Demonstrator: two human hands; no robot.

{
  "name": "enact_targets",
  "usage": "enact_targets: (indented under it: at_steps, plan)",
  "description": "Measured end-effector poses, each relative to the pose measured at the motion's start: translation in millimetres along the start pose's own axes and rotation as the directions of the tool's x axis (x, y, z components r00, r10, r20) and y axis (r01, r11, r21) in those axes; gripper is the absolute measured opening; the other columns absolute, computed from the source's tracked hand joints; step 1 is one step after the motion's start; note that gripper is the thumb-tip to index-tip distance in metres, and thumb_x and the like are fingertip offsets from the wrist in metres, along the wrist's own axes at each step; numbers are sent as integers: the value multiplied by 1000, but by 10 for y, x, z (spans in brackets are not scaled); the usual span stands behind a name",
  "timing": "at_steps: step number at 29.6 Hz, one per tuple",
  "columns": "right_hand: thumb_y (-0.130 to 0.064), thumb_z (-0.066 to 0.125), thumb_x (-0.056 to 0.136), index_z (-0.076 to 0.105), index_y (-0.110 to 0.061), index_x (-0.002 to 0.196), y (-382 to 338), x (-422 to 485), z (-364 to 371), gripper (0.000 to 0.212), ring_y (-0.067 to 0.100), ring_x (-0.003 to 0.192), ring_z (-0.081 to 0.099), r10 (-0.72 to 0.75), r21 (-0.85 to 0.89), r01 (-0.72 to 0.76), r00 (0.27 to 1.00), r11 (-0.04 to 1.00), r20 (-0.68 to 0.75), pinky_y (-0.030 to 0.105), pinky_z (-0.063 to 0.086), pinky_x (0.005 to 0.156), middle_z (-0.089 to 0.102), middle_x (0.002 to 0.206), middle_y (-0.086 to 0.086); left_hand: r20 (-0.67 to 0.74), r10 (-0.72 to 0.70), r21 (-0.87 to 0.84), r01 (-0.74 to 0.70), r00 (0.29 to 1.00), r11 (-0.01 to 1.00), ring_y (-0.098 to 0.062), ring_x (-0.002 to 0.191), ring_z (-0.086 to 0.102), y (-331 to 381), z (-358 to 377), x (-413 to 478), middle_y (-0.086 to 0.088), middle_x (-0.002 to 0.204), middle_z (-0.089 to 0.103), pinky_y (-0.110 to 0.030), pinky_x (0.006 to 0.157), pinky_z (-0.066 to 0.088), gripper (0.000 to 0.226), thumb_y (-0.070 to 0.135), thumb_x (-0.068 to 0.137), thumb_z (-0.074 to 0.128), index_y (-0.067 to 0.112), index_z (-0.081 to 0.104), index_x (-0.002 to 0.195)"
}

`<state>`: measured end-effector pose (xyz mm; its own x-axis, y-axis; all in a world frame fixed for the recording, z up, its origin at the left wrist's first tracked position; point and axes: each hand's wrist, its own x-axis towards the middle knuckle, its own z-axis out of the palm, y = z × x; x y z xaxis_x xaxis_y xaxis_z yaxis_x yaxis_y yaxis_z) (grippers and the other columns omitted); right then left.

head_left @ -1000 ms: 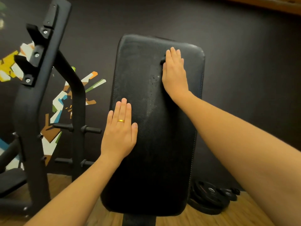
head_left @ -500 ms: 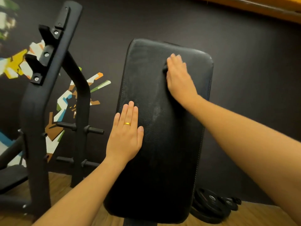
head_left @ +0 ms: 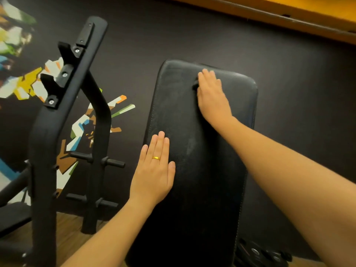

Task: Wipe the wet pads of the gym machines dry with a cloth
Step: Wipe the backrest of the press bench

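Observation:
A tall black padded backrest (head_left: 202, 189) stands upright in front of me, with faint pale smears down its middle. My right hand (head_left: 212, 97) lies flat near the pad's top and presses a dark cloth (head_left: 195, 85) against it. Only a small fold of the cloth shows, at the left of my fingers. My left hand (head_left: 154, 170), with a gold ring, rests flat with straight fingers on the pad's left side, about halfway up.
A black steel rack (head_left: 48, 151) with bar hooks and plate pegs (head_left: 113, 161) stands close on the left. Black weight plates (head_left: 258, 253) lie on the wooden floor at the lower right. A dark wall with a coloured mural is behind.
My right hand has slid the cloth slightly up toward the pad's top. The droplets seen beside it a second ago no longer show. My left hand stays in place.

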<state>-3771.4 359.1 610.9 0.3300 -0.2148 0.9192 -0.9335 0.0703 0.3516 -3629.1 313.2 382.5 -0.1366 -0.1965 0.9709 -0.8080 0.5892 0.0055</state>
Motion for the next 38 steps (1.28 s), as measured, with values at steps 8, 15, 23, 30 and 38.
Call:
enact_targets:
  at_steps: [8, 15, 23, 30, 38]
  plan:
    - [-6, 47, 102, 39, 2, 149, -351, -801, 120, 49, 38, 150, 28, -75, 84, 71, 996, 994, 41, 50, 27, 123, 37, 158, 18, 4, 4, -5, -4, 1000, 1000, -29, 156, 4, -39, -19, 23, -15, 169, 5, -46, 125, 12, 66, 37, 104, 26, 3, 14, 160]
    - [-13, 43, 100, 45, 0, 148, -531, -2276, 97, 49, 34, 152, 24, -234, 98, 221, 959, 970, 159, 46, 19, 124, 38, 158, 17, -13, 16, -2, -16, 1000, 1000, -30, 156, 7, -62, -10, 12, -18, 168, 9, -48, 125, 18, 66, 36, 104, 26, 1, 17, 159]
    - [-5, 37, 101, 39, 5, 149, -347, -1212, 87, 49, 40, 149, 28, -120, 18, 119, 990, 993, 75, 53, 29, 120, 37, 157, 22, -19, 12, -13, -12, 1000, 1000, -29, 157, 4, -55, 0, 10, -16, 169, 6, -47, 126, 12, 66, 36, 104, 25, 3, 14, 160]
    - [-7, 36, 103, 39, 2, 150, -579, -1329, 197, 48, 39, 151, 25, 4, 47, -5, 1000, 999, 15, 51, 26, 123, 36, 159, 19, -20, 19, -1, -19, 1000, 1000, -29, 156, 5, -85, 6, 6, -16, 169, 7, -47, 126, 13, 66, 35, 104, 26, 2, 15, 160]
    - [-5, 44, 100, 45, 3, 144, -105, -1700, -82, 46, 36, 143, 39, -216, 21, 215, 965, 976, 149, 52, 31, 120, 44, 151, 19, -2, 17, 21, -17, 1000, 1000, -29, 156, 5, -55, -11, 0, -15, 169, 5, -46, 125, 12, 67, 37, 104, 27, 3, 13, 160]
